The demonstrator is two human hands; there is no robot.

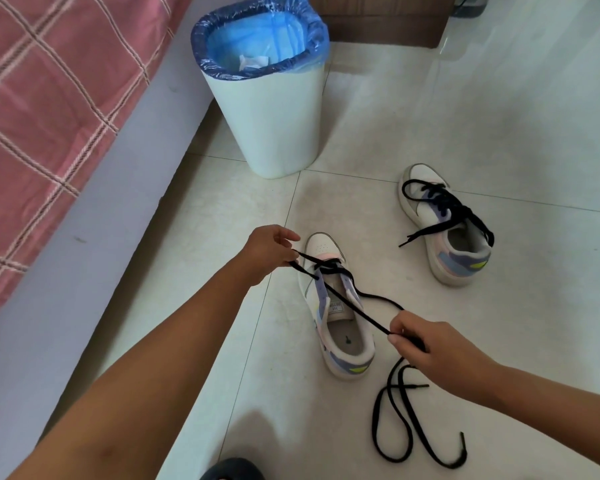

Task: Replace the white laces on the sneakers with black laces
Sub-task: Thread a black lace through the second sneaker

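A white sneaker (347, 344) with pastel panels lies on the tiled floor in the middle, toe pointing away. A black lace (352, 308) runs through its lowest eyelets. My left hand (269, 252) pinches one end of the lace beside the toe. My right hand (430, 348) pinches the other strand near the heel, pulled taut across the tongue. The lace's loose tail (393, 427) coils on the floor below my right hand. A second sneaker (459, 252) stands farther right, fully threaded with a black lace (445, 207), its ends untied.
A white waste bin (274, 129) with a blue plastic liner stands just beyond the shoes, crumpled paper inside. A bed with a pink checked cover (42, 109) runs along the left. A wooden cabinet (385, 19) is at the back. A dark slipper (232, 471) shows at the bottom edge.
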